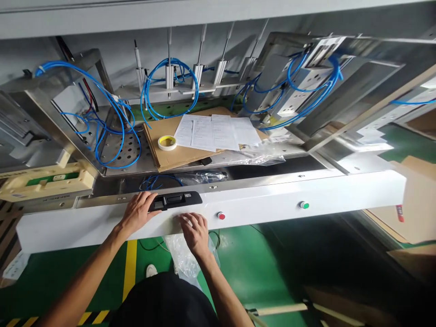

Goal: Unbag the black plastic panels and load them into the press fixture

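A long black plastic trim panel (177, 200), with recesses and a small light-coloured square near its right end, lies along the white front beam of a machine. My left hand (138, 212) grips its left end, fingers over the top and thumb along the lower edge. Just below the panel's right part is my right hand (195, 230), its fingers bent and apart over the beam, holding nothing that I can see. Whether its fingertips touch the beam is unclear.
A red button (221, 216) and a green button (304, 205) sit on the white beam (259, 204). Behind lie cardboard (155, 154), printed sheets (218, 131) and a tape roll (167, 143). Coiled blue hoses (146, 97) hang around metal cylinders. Clear plastic (185, 254) hangs below.
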Available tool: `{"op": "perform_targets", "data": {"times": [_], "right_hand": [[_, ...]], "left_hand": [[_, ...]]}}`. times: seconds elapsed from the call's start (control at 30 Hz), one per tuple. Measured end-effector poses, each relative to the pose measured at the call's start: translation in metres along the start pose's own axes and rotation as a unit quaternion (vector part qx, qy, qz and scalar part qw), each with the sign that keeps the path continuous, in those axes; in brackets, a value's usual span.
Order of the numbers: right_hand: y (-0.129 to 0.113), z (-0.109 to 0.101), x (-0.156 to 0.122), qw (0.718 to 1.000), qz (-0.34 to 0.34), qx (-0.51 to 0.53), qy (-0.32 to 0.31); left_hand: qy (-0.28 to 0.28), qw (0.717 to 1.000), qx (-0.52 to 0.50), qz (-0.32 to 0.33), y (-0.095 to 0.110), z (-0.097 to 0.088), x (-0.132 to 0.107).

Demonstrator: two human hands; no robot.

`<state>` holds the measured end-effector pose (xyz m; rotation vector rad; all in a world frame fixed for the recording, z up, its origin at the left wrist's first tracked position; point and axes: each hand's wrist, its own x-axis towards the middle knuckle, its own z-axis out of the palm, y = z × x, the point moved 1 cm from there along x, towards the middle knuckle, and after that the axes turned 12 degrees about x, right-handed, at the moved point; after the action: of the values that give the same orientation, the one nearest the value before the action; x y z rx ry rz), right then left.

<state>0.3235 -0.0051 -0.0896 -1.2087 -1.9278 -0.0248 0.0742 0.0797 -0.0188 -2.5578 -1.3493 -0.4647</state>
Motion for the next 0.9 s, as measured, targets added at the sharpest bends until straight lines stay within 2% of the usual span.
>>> {"op": "perform_targets", "data": {"times": [0.33, 0.53, 0.63, 0.73, 0.8, 0.9], "right_hand": [[0.005, 0.001, 0.0, 1.0, -0.026, 0.008, 0.0], [-0.003, -0.001, 0.012, 1.0, -0.026, 0.004, 0.012], [-0.009, -0.005, 0.023, 1.0, -0.015, 0.004, 0.016], [-0.014, -0.01, 0.034, 1.0, -0.009, 0.004, 0.015], [-0.016, -0.012, 0.041, 1.0, -0.006, 0.004, 0.015], [-0.016, -0.016, 0.051, 1.0, 0.0, 0.004, 0.01]], "left_hand": [[-0.01, 0.999, -0.029, -0.017, 0.001, 0.009, 0.004], [0.018, 0.999, -0.044, -0.023, -0.007, 0.004, 0.001], [0.075, 0.994, -0.053, -0.053, -0.02, -0.004, -0.017], [0.157, 0.984, -0.029, -0.084, -0.027, -0.011, -0.046], [0.198, 0.978, -0.003, -0.07, -0.024, -0.012, -0.066], [0.208, 0.977, 0.02, -0.028, -0.012, -0.01, -0.086]]}}
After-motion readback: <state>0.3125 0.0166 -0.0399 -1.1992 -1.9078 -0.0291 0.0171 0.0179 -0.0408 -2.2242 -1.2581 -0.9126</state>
